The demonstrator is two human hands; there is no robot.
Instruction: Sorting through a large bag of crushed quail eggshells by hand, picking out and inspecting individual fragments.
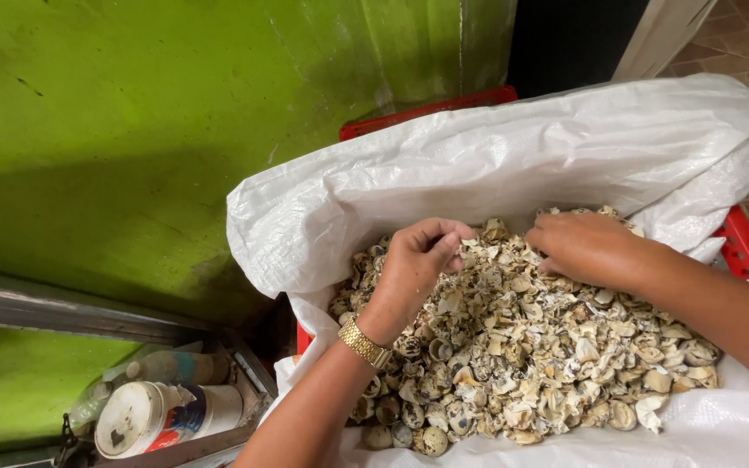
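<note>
A big white sack (513, 156) lies open inside a red crate (743, 243), close by a green wall (132, 130). It holds a wide heap of speckled eggshells (522, 355), right under both hands. The left hand (418, 260) curls its fingers (454, 232) around a pinch of shells. The right hand (587, 247) lies flat on the heap's far edge, fingers bent down. The sack's folded rim stands close behind them.
</note>
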